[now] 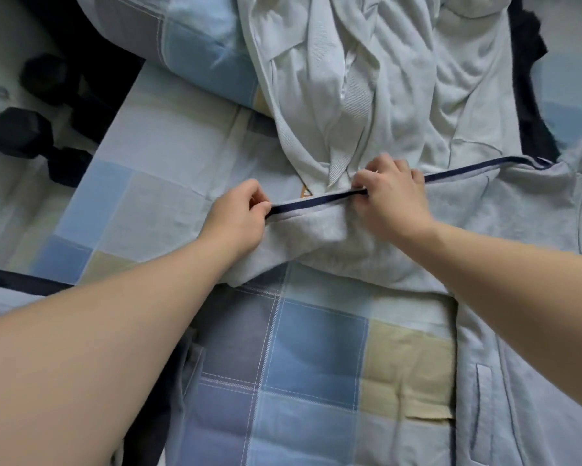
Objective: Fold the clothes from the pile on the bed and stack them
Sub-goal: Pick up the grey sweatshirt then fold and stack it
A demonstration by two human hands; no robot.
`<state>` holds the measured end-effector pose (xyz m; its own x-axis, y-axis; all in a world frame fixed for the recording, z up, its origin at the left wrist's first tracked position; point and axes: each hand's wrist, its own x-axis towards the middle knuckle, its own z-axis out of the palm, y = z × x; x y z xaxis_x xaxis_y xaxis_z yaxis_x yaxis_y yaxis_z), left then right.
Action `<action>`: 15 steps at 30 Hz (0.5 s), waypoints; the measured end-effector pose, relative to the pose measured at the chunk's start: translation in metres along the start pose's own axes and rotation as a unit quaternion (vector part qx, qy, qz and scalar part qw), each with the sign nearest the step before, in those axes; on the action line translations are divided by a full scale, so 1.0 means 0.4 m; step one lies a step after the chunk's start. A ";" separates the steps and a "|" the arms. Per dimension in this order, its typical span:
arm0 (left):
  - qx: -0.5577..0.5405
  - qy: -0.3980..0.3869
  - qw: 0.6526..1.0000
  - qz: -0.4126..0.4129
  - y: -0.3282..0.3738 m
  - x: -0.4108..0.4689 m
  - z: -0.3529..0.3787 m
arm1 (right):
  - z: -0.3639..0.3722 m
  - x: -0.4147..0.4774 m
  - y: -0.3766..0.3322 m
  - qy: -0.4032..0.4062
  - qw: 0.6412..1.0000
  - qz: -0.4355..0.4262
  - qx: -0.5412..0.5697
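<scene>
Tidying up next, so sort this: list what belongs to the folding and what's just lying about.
Job: hoodie, pinched by left hand and right hand; pale pile; bed.
Lying about: dumbbells, on the floor.

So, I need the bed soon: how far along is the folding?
Early. No folded stack is in view. In hand: left grip and right grip pinch the navy-trimmed edge of a grey zip jacket lying on the checked bedcover. Left: finishing it, plus the crumpled pale garments heaped beyond.

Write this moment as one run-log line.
phase: arranging grey garment | left hand: pinches navy trim | right hand: pinches navy trim | pile: unfolded, behind
</scene>
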<state>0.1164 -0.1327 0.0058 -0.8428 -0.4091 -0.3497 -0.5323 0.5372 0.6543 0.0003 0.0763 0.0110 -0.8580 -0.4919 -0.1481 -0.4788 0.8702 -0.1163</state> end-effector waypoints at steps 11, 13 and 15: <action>0.146 -0.092 0.980 0.095 0.003 0.065 -0.123 | -0.041 0.081 -0.079 -0.045 0.996 -0.027 0.071; 0.251 -0.155 0.951 0.091 -0.013 0.067 -0.141 | -0.034 0.086 -0.093 -0.051 0.996 -0.039 0.061; 0.283 -0.190 0.938 0.066 -0.035 0.073 -0.155 | -0.026 0.088 -0.107 -0.056 0.996 -0.041 0.053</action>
<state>0.1041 -0.1978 0.0280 -0.8150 -0.0771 -0.5744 -0.2875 0.9143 0.2853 -0.0115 0.0220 0.0209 -0.7878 -0.5664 -0.2419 -0.5189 0.8220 -0.2346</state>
